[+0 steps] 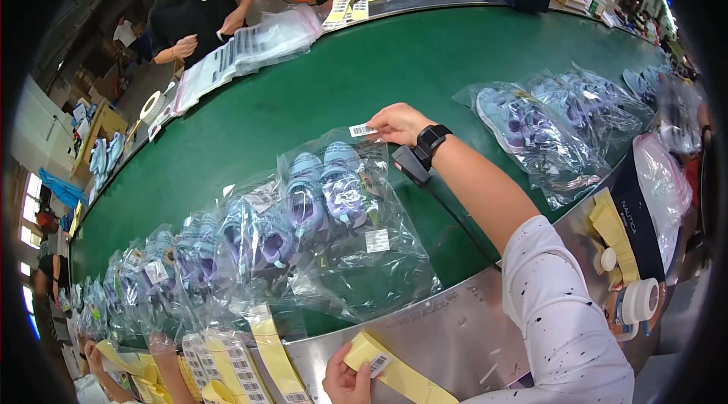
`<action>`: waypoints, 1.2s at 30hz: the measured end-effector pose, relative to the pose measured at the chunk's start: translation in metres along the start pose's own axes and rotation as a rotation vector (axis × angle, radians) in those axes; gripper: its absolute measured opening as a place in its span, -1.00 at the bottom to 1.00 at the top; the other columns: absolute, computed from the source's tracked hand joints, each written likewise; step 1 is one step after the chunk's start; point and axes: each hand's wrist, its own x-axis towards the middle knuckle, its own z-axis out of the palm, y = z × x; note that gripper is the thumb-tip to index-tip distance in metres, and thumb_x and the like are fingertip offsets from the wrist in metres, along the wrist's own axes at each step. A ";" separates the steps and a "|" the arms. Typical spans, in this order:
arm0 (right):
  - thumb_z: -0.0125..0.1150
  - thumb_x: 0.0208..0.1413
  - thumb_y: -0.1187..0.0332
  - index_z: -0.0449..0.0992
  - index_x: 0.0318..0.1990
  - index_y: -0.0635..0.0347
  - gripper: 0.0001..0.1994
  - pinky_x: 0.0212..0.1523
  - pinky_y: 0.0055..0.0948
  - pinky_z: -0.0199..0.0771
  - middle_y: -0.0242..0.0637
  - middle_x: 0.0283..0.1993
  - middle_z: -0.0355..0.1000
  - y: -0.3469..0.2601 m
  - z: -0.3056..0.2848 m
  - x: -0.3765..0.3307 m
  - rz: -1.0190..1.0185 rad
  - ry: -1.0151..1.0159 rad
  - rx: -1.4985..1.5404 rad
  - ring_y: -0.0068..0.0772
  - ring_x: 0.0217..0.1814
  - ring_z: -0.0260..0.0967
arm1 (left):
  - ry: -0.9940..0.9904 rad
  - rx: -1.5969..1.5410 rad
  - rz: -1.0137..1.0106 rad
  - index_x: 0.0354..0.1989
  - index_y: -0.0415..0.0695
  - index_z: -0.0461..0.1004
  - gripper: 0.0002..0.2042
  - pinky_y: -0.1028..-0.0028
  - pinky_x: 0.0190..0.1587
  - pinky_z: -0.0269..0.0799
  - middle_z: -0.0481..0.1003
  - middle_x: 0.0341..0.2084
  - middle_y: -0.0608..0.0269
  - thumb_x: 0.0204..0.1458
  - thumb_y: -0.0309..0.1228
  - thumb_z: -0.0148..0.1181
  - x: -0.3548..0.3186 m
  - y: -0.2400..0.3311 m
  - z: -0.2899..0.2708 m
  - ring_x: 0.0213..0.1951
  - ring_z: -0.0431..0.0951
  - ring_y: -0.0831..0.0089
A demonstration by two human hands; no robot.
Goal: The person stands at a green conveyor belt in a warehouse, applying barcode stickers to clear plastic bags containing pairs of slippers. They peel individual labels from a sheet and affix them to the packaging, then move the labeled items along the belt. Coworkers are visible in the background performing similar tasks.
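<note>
My right hand [402, 125] pinches a small white barcode sticker [362, 130] at the upper edge of a clear plastic bag [356, 267]. Inside that bag lies a pair of light blue and purple shoes [323, 186], and a square white label [377, 240] sits lower on it. A black device with a cable [412, 166] is strapped at my right wrist. Down by the metal edge, my left hand [346, 378] is closed on a curled strip of yellow label backing [402, 377], which has a barcode sticker [379, 363] near my fingers.
Bagged shoes [197, 248] line the green conveyor belt [394, 70] to the left; more bagged pairs [546, 116] lie right. Label strips [227, 362] hang over the metal edge [462, 328]. Across the belt, a person [199, 6] stands by stacked plastic bags [243, 51]. A white bottle [637, 302] is at right.
</note>
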 end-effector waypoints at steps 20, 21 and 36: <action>0.29 -0.06 0.19 0.55 -0.08 0.25 -0.59 0.06 -0.21 0.39 0.01 -0.10 0.51 -0.095 -0.241 -0.153 -0.817 0.855 -1.581 -0.01 -0.03 0.44 | 0.025 -0.084 0.121 0.11 -0.30 0.23 -0.63 0.48 -0.28 0.59 0.51 -0.20 -0.01 0.10 -0.67 0.02 0.008 -0.017 0.015 -0.24 0.58 0.36; 0.25 0.01 0.16 0.54 -0.06 0.25 -0.59 0.07 -0.27 0.36 0.00 -0.09 0.51 -0.088 -0.267 -0.166 -0.598 0.709 -1.387 -0.06 -0.01 0.43 | -0.001 -0.107 0.112 0.10 -0.33 0.25 -0.64 0.50 -0.25 0.57 0.51 -0.20 -0.01 0.10 -0.67 0.04 0.008 -0.018 0.015 -0.23 0.58 0.38; 0.27 0.01 0.36 0.52 -0.19 0.29 -0.76 -0.10 -0.26 0.40 -0.14 -0.23 0.46 0.045 0.067 -0.321 -0.927 -0.324 -0.925 -0.09 -0.12 0.39 | 0.064 -0.026 0.227 -0.07 -0.32 0.46 -0.79 0.68 -0.29 0.40 0.55 -0.36 0.24 0.11 -0.63 0.10 -0.009 0.020 0.033 -0.34 0.50 0.67</action>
